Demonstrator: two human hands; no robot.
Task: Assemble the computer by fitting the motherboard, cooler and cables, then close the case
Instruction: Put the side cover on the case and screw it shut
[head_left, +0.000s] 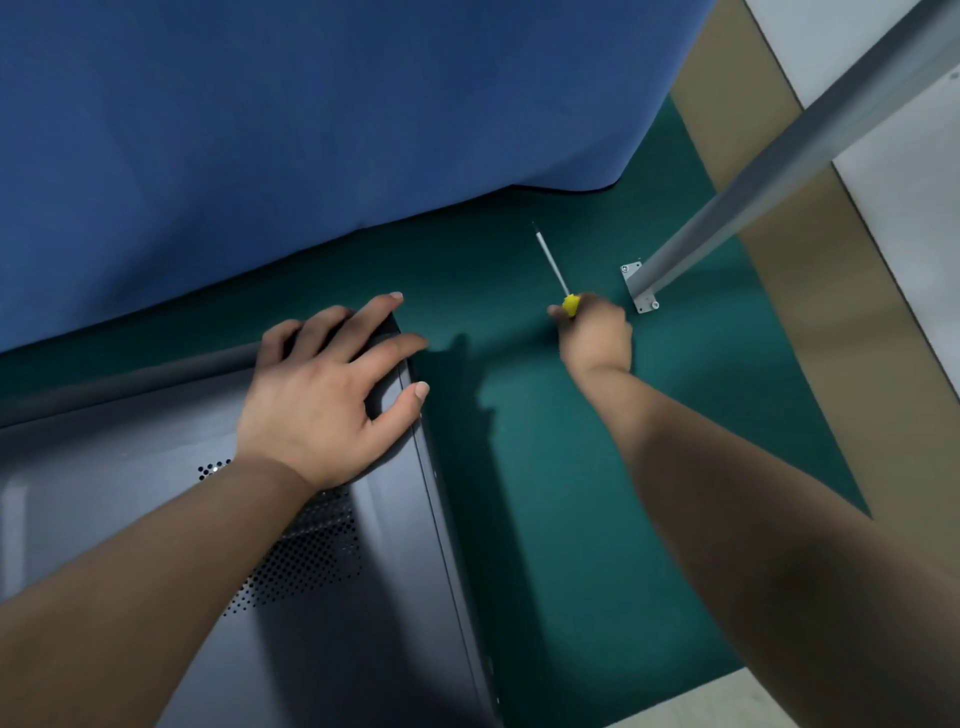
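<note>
- The computer case (363, 597) lies nearest, on its side on the green table (571, 519). Its dark metal side panel faces up, smooth and slightly glossy, with a patch of small round vent holes (306, 551) punched through it. The panel appears already seated, so I judge the closing step to be under way or nearly finished; nothing of the motherboard, cooler or cables shows.
- The left hand (322, 395) rests flat on the case's far corner, fingers spread and nearly straight, reaching over the rounded edge. That grip is apart, pressing rather than clasping, probably to steady the case or keep the panel down.
- The right hand (597, 338) is out to the right, just above or on the green covering, well apart from the case. Its grip is clamped on the yellow handle of a screwdriver (558, 275), whose thin, pale metal shaft points away from the person. Whether the tool is being picked up or put down, I cannot tell.
- The green covering looks like matt felt or cloth, soft enough to protect the case's finish.
- Just past the right hand, a grey metal post (779, 171) slants up from a small screwed base plate (640, 288).
- Farthest off hangs a blue cloth (311, 130), draped down to the green surface.
</note>
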